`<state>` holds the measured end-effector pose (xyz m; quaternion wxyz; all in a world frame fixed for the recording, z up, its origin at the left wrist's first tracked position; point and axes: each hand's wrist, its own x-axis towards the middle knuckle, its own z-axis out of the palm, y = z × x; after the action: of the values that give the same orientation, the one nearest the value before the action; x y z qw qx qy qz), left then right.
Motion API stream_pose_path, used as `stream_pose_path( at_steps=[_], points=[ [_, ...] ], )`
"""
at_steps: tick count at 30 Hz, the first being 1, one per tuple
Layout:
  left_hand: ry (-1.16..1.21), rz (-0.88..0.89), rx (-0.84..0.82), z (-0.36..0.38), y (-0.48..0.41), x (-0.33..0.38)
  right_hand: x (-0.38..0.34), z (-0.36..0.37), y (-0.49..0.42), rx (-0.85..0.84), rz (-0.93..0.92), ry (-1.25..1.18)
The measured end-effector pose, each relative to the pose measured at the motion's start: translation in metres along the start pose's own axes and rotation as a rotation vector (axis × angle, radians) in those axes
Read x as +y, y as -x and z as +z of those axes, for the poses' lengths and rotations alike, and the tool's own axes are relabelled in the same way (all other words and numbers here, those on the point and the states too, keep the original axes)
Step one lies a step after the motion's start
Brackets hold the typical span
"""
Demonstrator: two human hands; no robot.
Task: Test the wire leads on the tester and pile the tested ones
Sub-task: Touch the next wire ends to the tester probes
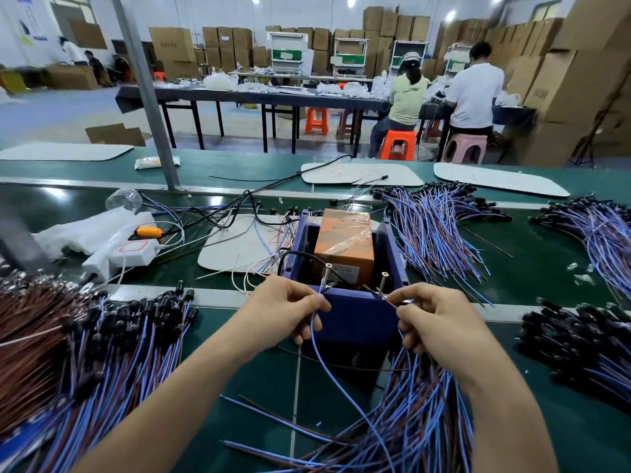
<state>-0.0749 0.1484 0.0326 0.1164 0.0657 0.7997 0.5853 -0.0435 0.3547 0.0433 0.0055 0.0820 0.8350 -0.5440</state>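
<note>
The tester (351, 315) is a blue open box with an orange block inside and two upright screws, the left screw (327, 275) and the right screw (382, 283), at its near edge. My left hand (290, 307) pinches a blue wire lead (327, 370) and holds its tip against the left screw. My right hand (433, 319) pinches the brown lead end near the right screw and also grips a bundle of blue and brown leads (420, 411) that hangs below it.
Piles of leads with black ends lie at the left (85, 346), at the back right (440, 227) and at the far right (580, 349). A white power strip (129, 254) and loose cables sit back left. Two people sit at a far table.
</note>
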Motion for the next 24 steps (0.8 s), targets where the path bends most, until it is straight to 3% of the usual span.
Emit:
stream_pose_path(
  at_steps=[24],
  points=[
    [-0.034, 0.110, 0.005, 0.0001, 0.0007, -0.0023, -0.0019, -0.0015, 0.0004, -0.026, -0.008, -0.031]
  ],
)
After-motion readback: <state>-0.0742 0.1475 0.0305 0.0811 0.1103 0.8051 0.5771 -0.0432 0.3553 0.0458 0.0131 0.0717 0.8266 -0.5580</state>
